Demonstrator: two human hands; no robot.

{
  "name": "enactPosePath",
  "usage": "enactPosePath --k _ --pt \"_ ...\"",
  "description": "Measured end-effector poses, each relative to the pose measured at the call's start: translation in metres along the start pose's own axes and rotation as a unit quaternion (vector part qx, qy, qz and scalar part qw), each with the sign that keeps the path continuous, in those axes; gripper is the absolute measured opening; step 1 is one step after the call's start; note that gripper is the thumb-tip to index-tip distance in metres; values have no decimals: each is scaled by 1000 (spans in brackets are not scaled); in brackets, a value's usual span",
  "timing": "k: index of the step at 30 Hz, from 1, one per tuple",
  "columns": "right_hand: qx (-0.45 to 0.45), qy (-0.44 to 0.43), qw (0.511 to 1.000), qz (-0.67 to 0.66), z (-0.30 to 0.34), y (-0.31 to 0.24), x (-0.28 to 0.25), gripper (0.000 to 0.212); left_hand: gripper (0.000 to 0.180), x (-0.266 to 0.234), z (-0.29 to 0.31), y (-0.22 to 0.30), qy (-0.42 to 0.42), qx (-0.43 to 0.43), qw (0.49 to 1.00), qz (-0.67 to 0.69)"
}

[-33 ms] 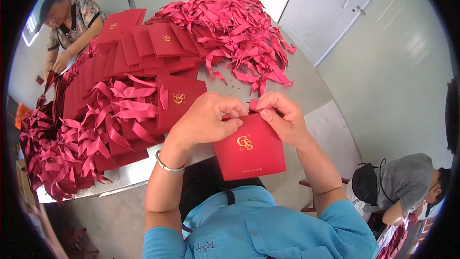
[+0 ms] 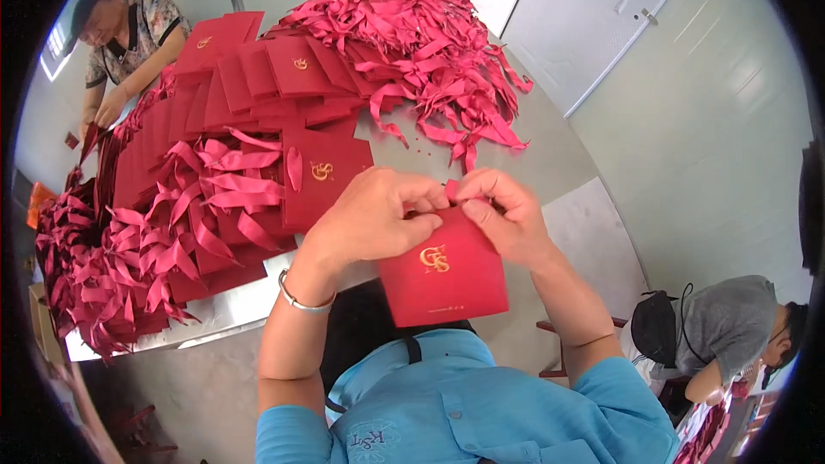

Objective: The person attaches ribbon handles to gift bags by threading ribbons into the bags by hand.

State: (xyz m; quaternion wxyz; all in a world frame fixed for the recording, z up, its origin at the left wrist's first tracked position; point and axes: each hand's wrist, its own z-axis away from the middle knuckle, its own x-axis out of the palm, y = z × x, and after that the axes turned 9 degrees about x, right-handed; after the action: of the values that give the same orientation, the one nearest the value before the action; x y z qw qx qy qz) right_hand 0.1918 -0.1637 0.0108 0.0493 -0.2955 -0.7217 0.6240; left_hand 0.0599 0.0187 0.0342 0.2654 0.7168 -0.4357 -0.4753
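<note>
A small red paper gift bag with gold print hangs in front of my chest, its top edge pinched from both sides. My left hand has thumb and fingers closed on the top left of the bag. The right hand pinches the top right edge between thumb and forefinger. A short piece of pink-red ribbon sticks up between my fingertips; my fingers hide how it meets the bag. Left of my left hand, another red bag lies flat on the table.
Stacked red bags and ribboned ones cover the table's left side. A heap of loose ribbons lies at the far end of the metal table. One co-worker sits at far left, another at right.
The bag has shifted slightly left and tilted a little between my hands. Both hands keep their pinch on its top edge.
</note>
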Motion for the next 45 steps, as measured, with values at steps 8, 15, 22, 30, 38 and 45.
enactPosePath --k 8,15,22,30,38,45 --pt "85 -48 978 -182 35 18 57 9 6 21 71 8 -7 -185 964 192" --pt "65 -81 965 -239 42 20 81 6 16 21 109 17 44 -265 878 396" --pt "-110 -63 990 -55 25 29 88 10 24 20 118 21 96 -290 887 347" --pt "-85 -87 987 -105 32 24 97 9 27 28 134 19 119 -308 847 417" --pt "-121 -107 984 -76 29 15 94 10 15 33 134 28 131 -279 867 392" --pt "-92 -80 985 -125 34 16 87 9 7 42 121 43 179 -332 902 209"
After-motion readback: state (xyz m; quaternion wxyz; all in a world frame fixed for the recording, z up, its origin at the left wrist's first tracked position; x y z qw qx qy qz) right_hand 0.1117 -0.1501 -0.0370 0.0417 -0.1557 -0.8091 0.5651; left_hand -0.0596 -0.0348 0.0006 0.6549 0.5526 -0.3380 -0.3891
